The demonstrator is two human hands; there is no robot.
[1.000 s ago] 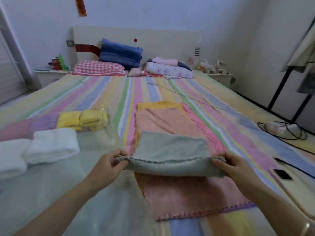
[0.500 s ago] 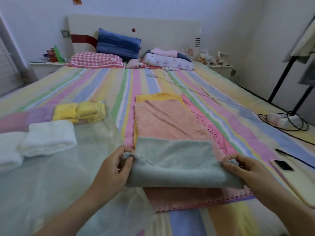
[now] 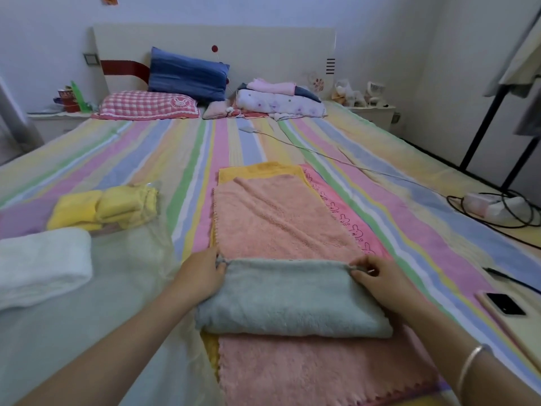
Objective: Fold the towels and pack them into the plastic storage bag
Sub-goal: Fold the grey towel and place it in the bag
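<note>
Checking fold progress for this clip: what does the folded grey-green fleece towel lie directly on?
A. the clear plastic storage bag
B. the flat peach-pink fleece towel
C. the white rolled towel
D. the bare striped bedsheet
B: the folded grey-green fleece towel, pinched at its far corners by the left hand and right hand, lies across the flat peach-pink fleece towel.

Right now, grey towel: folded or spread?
Folded. The grey towel lies doubled in a thick band across the peach towel, with the left hand and right hand pinching its far corners.
</note>
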